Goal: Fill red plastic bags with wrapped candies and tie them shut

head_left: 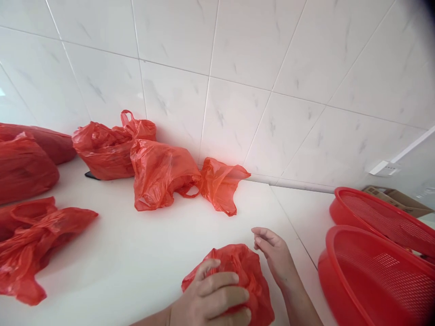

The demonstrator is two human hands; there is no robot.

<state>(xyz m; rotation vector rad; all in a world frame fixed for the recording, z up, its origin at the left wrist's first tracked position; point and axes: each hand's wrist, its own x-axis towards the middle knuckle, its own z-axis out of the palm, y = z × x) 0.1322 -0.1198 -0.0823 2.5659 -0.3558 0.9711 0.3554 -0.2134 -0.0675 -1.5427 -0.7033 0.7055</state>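
A crumpled red plastic bag (pixel 260 283) with a bulky, hidden content sits on the white table at the bottom centre. My left hand (pixel 217 294) lies across the top of it, fingers curled over and gripping the plastic. Just beyond the bag's right edge, my right hand (pixel 273 253) is raised a little, its fingers loosely bent with nothing visible in them. It appears apart from the bag.
Filled red bags stand along the tiled wall, including one bag (pixel 163 170) with its top spread rightward. Another red bag (pixel 37 244) lies at the left. Two red mesh baskets (pixel 343 267) stand on the right, with a cardboard box (pixel 397 199) behind.
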